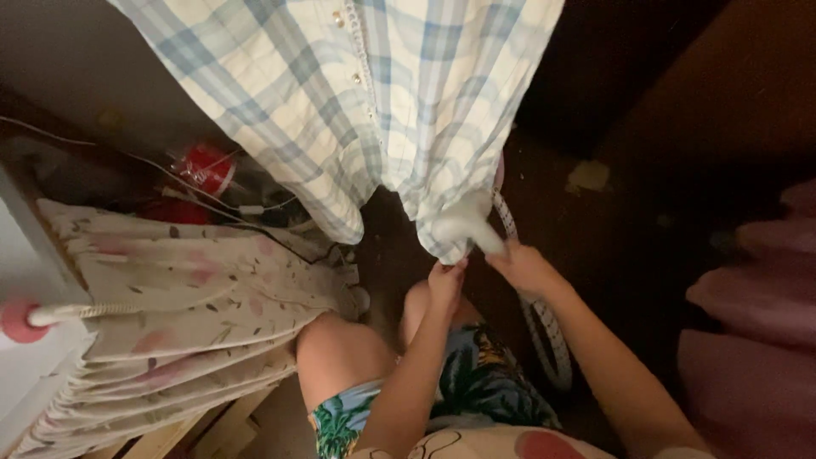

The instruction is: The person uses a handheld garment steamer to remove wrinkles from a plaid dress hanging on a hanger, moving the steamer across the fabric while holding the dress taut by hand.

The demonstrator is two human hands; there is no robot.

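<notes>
A blue and cream plaid shirt point(365, 93) with small pearly buttons hangs down from above the middle of the view. My left hand point(445, 282) pinches its lower hem from below. My right hand point(523, 265) grips the same hem beside a white fold of fabric point(463, 223). A white measuring tape point(544, 327) runs from the hem down past my right forearm in a loop. My bare knees and floral shorts point(476, 382) are underneath.
A floral cream cloth point(170, 297) drapes over a stack at the left. Behind it lie a red round object point(206, 167) and thin white cables. A white edge with a pink knob point(17, 321) is at far left. Pink fabric point(756, 340) fills the right.
</notes>
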